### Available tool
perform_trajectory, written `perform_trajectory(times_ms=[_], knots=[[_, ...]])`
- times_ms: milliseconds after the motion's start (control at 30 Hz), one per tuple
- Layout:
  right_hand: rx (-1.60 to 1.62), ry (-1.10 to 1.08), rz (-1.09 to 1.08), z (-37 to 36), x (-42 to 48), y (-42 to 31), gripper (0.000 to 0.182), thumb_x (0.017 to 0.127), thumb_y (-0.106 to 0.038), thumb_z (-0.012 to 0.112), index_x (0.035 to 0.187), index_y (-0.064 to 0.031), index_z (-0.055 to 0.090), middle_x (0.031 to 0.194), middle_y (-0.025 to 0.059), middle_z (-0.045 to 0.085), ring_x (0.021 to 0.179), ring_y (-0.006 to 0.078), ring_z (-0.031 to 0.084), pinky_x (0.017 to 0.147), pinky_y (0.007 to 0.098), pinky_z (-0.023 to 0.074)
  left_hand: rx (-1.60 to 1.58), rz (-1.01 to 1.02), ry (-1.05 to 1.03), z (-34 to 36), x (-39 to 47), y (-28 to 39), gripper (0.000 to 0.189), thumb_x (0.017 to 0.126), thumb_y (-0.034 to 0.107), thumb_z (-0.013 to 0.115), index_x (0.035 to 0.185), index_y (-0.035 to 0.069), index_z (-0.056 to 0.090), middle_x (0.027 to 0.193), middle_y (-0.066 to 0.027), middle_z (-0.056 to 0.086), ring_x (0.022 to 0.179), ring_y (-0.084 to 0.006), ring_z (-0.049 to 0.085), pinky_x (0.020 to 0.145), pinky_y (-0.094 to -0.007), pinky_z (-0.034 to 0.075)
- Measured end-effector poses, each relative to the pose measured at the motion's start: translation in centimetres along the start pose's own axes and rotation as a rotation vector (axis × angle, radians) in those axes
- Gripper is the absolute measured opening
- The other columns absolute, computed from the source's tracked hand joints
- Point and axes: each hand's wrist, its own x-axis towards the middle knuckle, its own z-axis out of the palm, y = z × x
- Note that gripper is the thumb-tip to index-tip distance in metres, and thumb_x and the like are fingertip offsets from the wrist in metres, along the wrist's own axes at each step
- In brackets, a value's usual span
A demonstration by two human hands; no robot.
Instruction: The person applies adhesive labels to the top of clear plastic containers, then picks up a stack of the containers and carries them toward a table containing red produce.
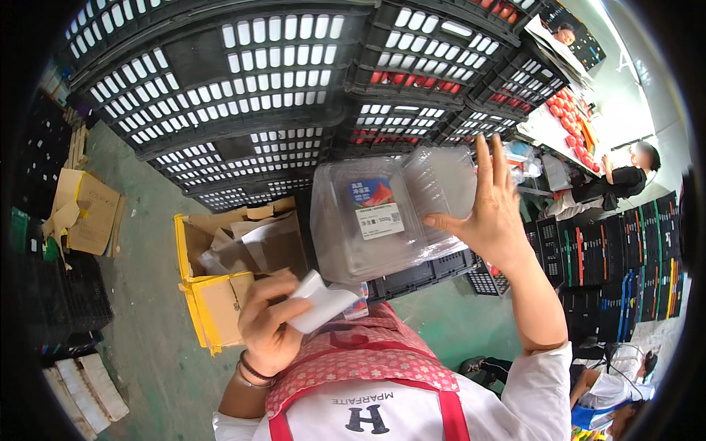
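My left hand (270, 320) pinches a curled piece of white paper (322, 303) between thumb and fingers, low in front of the apron. A stack of clear plastic clamshell boxes (331, 220) lies before me on a black crate. The top box bears a printed label (375, 206) with a red-and-blue picture and writing. Over the right side of the stack, my right hand (491, 209) is spread, its thumb at the clear lid (444, 182); whether it presses on the plastic I cannot tell. Below the left paper, more printed labels (356, 308) show beside the apron.
Stacked black plastic crates (281, 71) rise directly ahead, some holding red produce. An open cardboard box (215, 281) with paper scraps stands at left. Another torn carton (91, 215) sits farther left. Several people work at right, one (618, 182) by a table of red produce (571, 127).
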Motion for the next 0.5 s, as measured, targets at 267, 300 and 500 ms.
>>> perform_trajectory(times_ms=[267, 300, 500], knots=[[0.551, 0.089, 0.138, -1.1, 0.1, 4.0, 0.073, 0.07, -0.011, 0.075, 0.136, -0.0069, 0.044, 0.127, 0.0171, 0.048, 0.113, 0.0285, 0.053, 0.092, 0.0382, 0.0465, -0.058, 0.084, -0.054, 0.8, 1.8, 3.1, 0.025, 0.078, 0.004, 0.072, 0.087, 0.004, 0.049, 0.089, -0.0143, 0.059, 0.071, -0.024, 0.061, 0.068, -0.0379, 0.053], [0.734, 0.164, 0.226, -2.1, 0.2, 5.4, 0.068, 0.073, -0.009, 0.073, 0.135, -0.0073, 0.046, 0.127, 0.0137, 0.047, 0.113, 0.0235, 0.052, 0.092, 0.0368, 0.0466, -0.053, 0.065, 0.021, 1.0, 1.9, 3.4, 0.027, 0.076, 0.007, 0.075, 0.088, 0.005, 0.05, 0.089, -0.0147, 0.059, 0.069, -0.0244, 0.062, 0.065, -0.0363, 0.054], [0.42, 0.336, 0.243, 11.5, -5.3, 24.7, 0.068, 0.068, -0.012, 0.078, 0.129, -0.0136, 0.05, 0.132, 0.0143, 0.043, 0.117, 0.0333, 0.049, 0.095, 0.0418, 0.0442, -0.348, -0.059, 0.18, 2.5, 1.7, 6.9, 0.036, 0.075, 0.015, 0.079, 0.096, 0.007, 0.051, 0.079, -0.0087, 0.05, 0.059, -0.0202, 0.06, 0.049, -0.0276, 0.046]])
